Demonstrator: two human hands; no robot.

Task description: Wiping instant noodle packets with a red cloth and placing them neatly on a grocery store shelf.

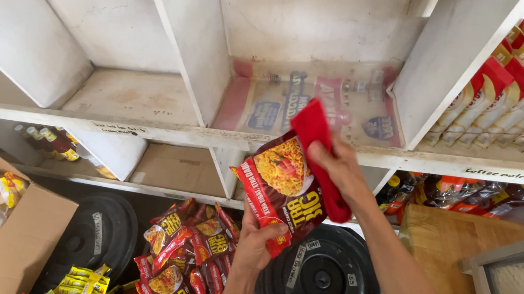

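Note:
My left hand (257, 238) grips the lower edge of a red noodle packet (279, 182) with a picture of yellow noodles, held up in front of the shelf edge. My right hand (336, 164) holds a red cloth (315, 136) that lies against the packet's right side and hangs down past my wrist. Behind them is a white shelf compartment (308, 110) lined with a printed paper sheet. Below, a pile of the same red noodle packets (189, 249) lies between two black lids.
White shelving (166, 132) has bare compartments at left. Red-and-white boxes (517, 96) fill the right compartment. Dark bottles (458, 190) stand below right. A cardboard box (19, 238) with yellow packets sits at left. Black round lids (319, 283) and yellow sachets (82, 284) are below.

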